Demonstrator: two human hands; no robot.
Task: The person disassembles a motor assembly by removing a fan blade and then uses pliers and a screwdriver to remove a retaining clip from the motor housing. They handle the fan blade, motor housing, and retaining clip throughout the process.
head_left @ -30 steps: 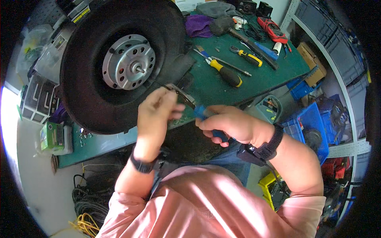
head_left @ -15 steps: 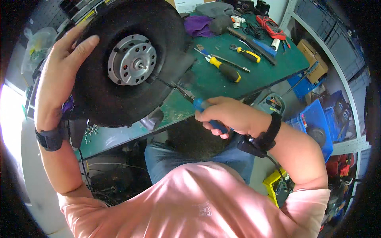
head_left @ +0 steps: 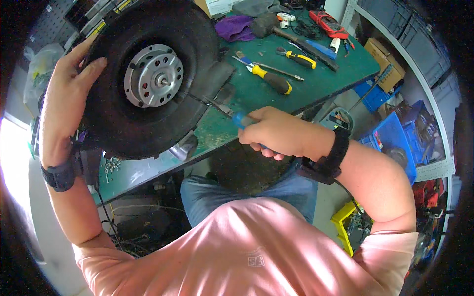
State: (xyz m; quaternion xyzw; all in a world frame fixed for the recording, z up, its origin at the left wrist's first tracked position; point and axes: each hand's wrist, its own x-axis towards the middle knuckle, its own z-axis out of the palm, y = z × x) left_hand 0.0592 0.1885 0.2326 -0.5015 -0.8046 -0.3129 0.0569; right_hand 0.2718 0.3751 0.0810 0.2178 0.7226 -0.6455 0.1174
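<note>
A black rubber tyre (head_left: 131, 126) stands tilted at the left of the bench, its silver hub plate (head_left: 148, 59) and centre shaft facing me. My left hand (head_left: 70, 93) grips the tyre's left edge, thumb on the near face and the other fingertips partly hidden behind it. Blue-handled pliers (head_left: 238, 120) are in my closed right hand (head_left: 274, 132). Their jaws reach to a thin dark strand (head_left: 197, 99) running out from beside the hub across the tyre's right side. Exactly how the jaws meet that strand is too blurred to tell.
On the green bench (head_left: 261, 101) lie a yellow-black screwdriver (head_left: 271, 80), a yellow-handled tool (head_left: 298, 59), a hammer (head_left: 301, 47), a purple cloth (head_left: 233, 28) and a red meter (head_left: 327, 23). Small screws (head_left: 111, 166) lie near the left front edge. Blue bins (head_left: 395, 143) stand at right.
The tyre and both hands appear slightly further left in view, as do the bench tools. My right hand has moved a little up and left with the pliers, still by the strand.
</note>
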